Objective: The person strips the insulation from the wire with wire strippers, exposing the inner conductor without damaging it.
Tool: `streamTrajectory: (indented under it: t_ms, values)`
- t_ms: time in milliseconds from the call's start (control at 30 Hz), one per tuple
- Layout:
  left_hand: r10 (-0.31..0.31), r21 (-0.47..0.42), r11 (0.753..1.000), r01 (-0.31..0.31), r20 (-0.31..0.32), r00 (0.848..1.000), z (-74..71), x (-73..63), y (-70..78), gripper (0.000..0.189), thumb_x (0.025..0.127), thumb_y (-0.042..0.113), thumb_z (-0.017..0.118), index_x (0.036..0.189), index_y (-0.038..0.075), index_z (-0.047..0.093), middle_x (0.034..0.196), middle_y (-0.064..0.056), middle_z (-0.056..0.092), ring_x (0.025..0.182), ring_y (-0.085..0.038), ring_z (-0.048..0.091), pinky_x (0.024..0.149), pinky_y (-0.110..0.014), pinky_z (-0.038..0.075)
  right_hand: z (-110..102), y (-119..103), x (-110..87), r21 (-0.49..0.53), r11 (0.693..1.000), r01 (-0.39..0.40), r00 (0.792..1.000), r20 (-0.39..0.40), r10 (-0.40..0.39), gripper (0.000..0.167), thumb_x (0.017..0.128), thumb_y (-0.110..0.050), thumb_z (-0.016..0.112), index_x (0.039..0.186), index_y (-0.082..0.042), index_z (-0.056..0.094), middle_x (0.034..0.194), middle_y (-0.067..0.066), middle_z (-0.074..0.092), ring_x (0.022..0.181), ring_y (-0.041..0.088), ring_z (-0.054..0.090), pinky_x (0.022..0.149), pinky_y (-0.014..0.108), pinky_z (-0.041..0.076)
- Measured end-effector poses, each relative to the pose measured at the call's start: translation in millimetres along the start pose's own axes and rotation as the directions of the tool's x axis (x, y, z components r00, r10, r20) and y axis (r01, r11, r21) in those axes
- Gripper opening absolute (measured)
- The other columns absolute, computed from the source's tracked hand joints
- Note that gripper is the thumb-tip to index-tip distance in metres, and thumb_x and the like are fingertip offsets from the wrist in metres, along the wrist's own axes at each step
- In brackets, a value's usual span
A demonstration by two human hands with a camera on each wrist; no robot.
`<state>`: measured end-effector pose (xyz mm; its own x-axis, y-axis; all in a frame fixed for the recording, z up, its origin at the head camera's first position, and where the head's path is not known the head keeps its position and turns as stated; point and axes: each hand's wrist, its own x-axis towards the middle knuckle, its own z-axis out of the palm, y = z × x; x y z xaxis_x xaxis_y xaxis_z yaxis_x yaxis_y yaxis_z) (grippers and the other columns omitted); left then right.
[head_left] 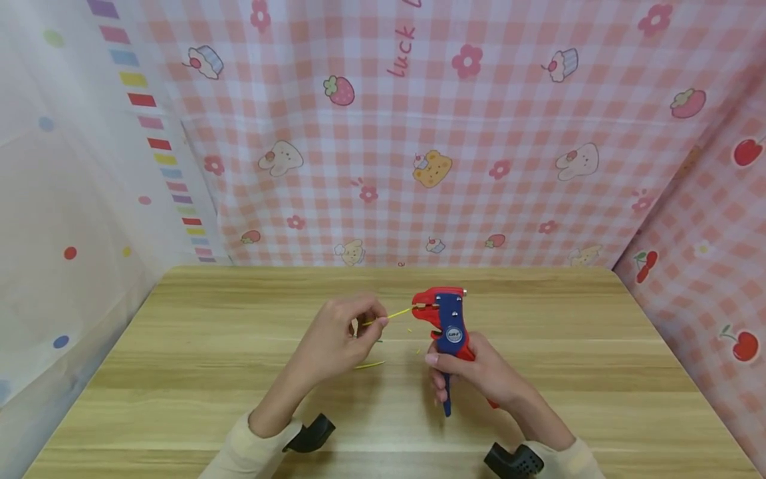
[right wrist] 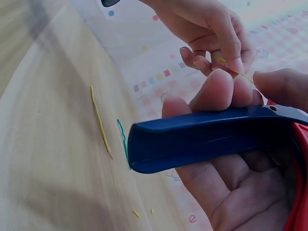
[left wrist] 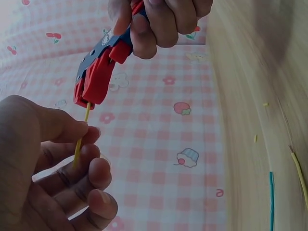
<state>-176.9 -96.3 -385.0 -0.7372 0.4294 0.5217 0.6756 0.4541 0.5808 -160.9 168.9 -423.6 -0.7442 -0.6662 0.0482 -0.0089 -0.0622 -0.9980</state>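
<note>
Pinching thin yellow wire (head_left: 399, 313) with left fingers (left wrist: 66, 125), gripping red and blue wire stripper (head_left: 450, 319) with right fingers (right wrist: 217, 91)

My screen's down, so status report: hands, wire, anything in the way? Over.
Left hand pinching wire, right hand gripping stripper. Wire runs up to stripper; how far in, unclear. Nothing in the way; green strand, yellow strand, scraps on table.

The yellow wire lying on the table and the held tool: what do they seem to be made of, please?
Yellow wire: likely smooth plastic insulation over metal, as a thin bare tip shows. Tool: its red parts look like satin plastic, evenly coloured and rounded; the blue handle, sheened and thinly channelled, could be painted metal or plastic.
</note>
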Motion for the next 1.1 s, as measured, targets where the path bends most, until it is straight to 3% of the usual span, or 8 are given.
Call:
streamTrajectory:
  t_ms: [467, 800, 1100]
  values:
    - [0.006, 0.030, 1.000, -0.007, 0.050, 0.999, -1.4, -0.6, -7.4, 0.009, 0.092, 0.003, 0.070, 0.091, 0.012, 0.073, 0.081, 0.006, 0.062, 0.066, -0.001, 0.053, 0.055, -0.019, 0.047, -6.8, -2.5, -2.2, -0.018, 1.000, -0.001, 1.000, -0.027, 0.000, 0.021, 0.106, -0.012, 0.054, 0.102, 0.008, 0.054, 0.078, 0.004, 0.065, 0.070, 0.018, 0.068, 0.074, 0.047, 0.062]
    - [-0.073, 0.047, 0.996, 0.070, 0.080, 0.994, -3.3, -2.5, -14.1, 0.010, 0.092, 0.004, 0.070, 0.090, 0.014, 0.071, 0.081, 0.007, 0.062, 0.068, -0.003, 0.053, 0.059, -0.020, 0.049, -9.1, -3.9, -3.2, -0.035, 0.998, -0.049, 0.997, -0.069, 0.047, 0.017, 0.106, -0.017, 0.056, 0.103, 0.000, 0.057, 0.079, 0.002, 0.065, 0.071, 0.017, 0.069, 0.076, 0.043, 0.062]
    - [-0.105, 0.067, 0.993, 0.098, 0.100, 0.989, -1.0, -2.2, -20.0, 0.012, 0.090, 0.002, 0.070, 0.086, 0.014, 0.071, 0.078, 0.009, 0.060, 0.068, -0.004, 0.053, 0.060, -0.021, 0.048, -13.4, -0.2, -3.3, -0.072, 0.994, -0.084, 0.991, -0.109, 0.076, 0.018, 0.106, -0.020, 0.057, 0.104, -0.002, 0.057, 0.080, 0.003, 0.066, 0.073, 0.019, 0.070, 0.078, 0.040, 0.062]
